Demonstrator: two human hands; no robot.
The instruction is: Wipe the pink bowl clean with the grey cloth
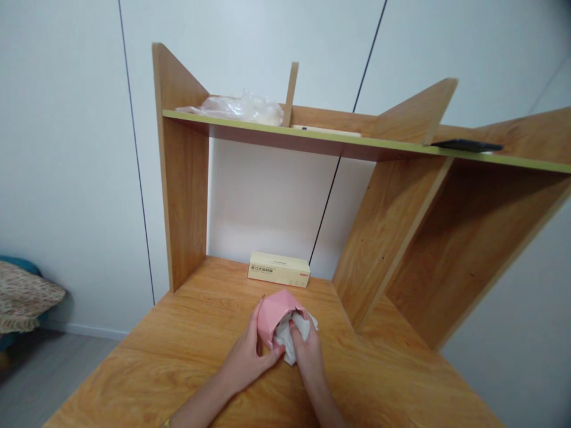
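Observation:
A pink faceted pot-like container is tipped over the desk with its opening towards me. My left hand grips it from the left, thumb at the lower rim and fingers round the far side. White tissue or cloth bunches at the opening and hangs below the rim. My right hand pinches this white piece, with its fingers partly inside the container. The container's inner wall is mostly hidden by the white piece and my fingers.
A cream cardboard box with printed lettering stands behind the container. Above it, a wooden shelf carries a clear plastic bag and a flat black object. Wooden uprights rise at right; a patterned cloth lies far left.

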